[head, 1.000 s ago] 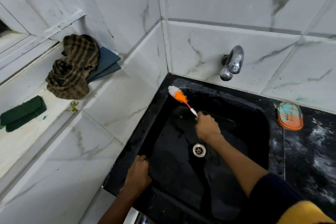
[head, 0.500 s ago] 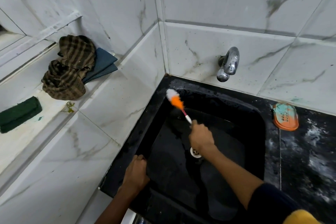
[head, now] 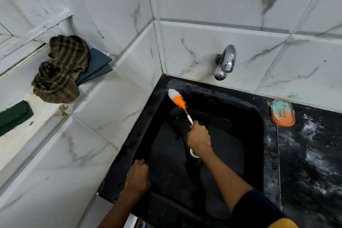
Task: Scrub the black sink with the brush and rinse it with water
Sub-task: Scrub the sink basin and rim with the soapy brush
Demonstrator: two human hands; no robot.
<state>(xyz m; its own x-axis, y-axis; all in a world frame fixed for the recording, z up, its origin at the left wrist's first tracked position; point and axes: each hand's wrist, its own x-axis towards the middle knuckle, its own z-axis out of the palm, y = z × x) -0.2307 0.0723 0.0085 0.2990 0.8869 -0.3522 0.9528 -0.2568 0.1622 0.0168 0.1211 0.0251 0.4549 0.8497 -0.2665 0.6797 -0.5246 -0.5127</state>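
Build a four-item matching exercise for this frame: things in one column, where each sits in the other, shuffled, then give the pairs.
Things:
1. brush head
2. soap dish
3. striped cloth
4. left hand

Places:
A. on the white ledge, partly over folded blue cloths
B. at the sink's far left corner, under the rim
C. resting on the sink's near left rim
D. on the black counter, right of the basin

Pairs: 1-B, 2-D, 3-A, 4-C
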